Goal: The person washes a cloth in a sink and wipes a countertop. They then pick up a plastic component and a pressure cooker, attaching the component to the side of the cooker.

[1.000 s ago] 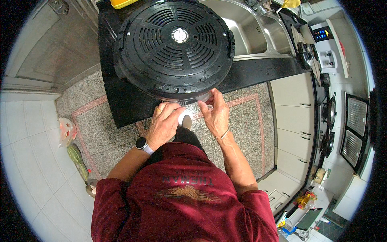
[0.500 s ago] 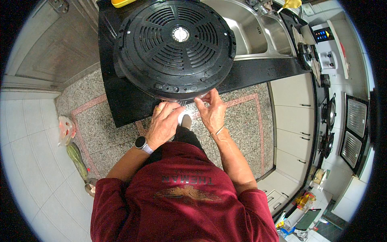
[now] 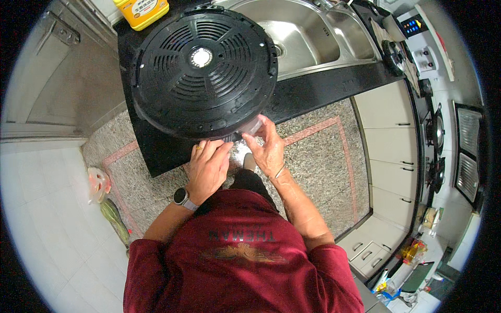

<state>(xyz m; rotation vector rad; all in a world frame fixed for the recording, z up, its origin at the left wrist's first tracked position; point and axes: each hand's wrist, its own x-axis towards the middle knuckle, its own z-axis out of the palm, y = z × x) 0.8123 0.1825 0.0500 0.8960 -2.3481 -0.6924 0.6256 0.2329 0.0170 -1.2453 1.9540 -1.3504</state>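
Note:
A large round black plastic appliance part [image 3: 235,78], with rings of vent slots and a pale label in its middle, rests on the black countertop [image 3: 329,88] with water drops on it. At its near edge a clear plastic piece [image 3: 251,126] shows. My right hand [image 3: 267,151] pinches that clear piece between thumb and fingers. My left hand [image 3: 206,167], wearing a watch, has its fingers bent together at the same edge, by a small ribbed part; what lies under the fingertips is hidden.
A double steel sink [image 3: 308,34] is set in the counter behind and to the right. A yellow jug [image 3: 143,13] stands at the back left. Pale cabinets [image 3: 391,141] line the right side. A long green gourd [image 3: 115,219] lies on the floor by the left wall.
The view has shifted, so the black part sits further left and more of the yellow jug shows. More of the clear piece is visible by my right hand. Both hands stay at the near edge.

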